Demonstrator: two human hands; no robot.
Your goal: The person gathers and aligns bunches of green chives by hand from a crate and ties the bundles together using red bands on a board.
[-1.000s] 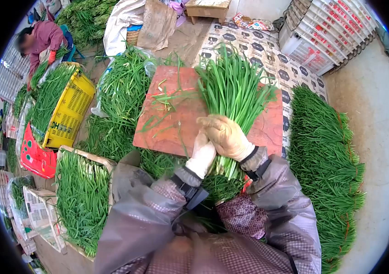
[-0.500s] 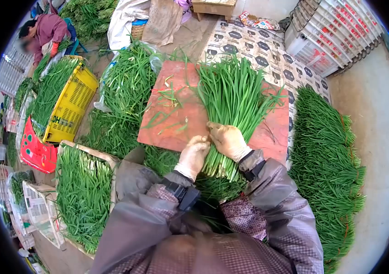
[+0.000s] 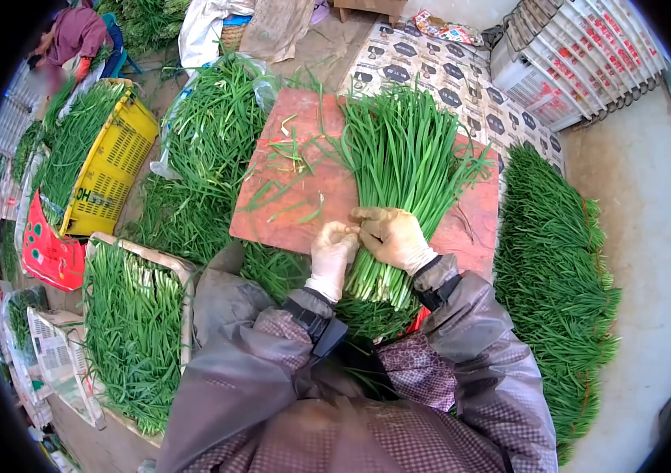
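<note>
A thick bundle of garlic chives (image 3: pixel 406 150) lies on a reddish board (image 3: pixel 288 209), leaves pointing away from me and pale cut ends towards me. My right hand (image 3: pixel 397 239), in a pale glove, lies across the top of the bundle near its stems, fingers curled and pressed together. My left hand (image 3: pixel 332 258), gloved too, is closed in a pinch at the bundle's left side. The fingertips of both hands nearly meet there. Whatever thin thing may be between them is too small to make out. Loose leaf scraps (image 3: pixel 292 154) lie on the board's left part.
Tied chives (image 3: pixel 552 299) are stacked along the right wall. On the left stand a filled crate (image 3: pixel 188 276), a yellow basket (image 3: pixel 111 169) and a heap of loose chives (image 3: pixel 213 126). White crates (image 3: pixel 576 67) lean at the back right. Another person (image 3: pixel 75 39) sits at the far left.
My left hand has turned more upright, its fingertips still beside the right hand's. The right hand stays on the bundle. The whole view has shifted slightly.
</note>
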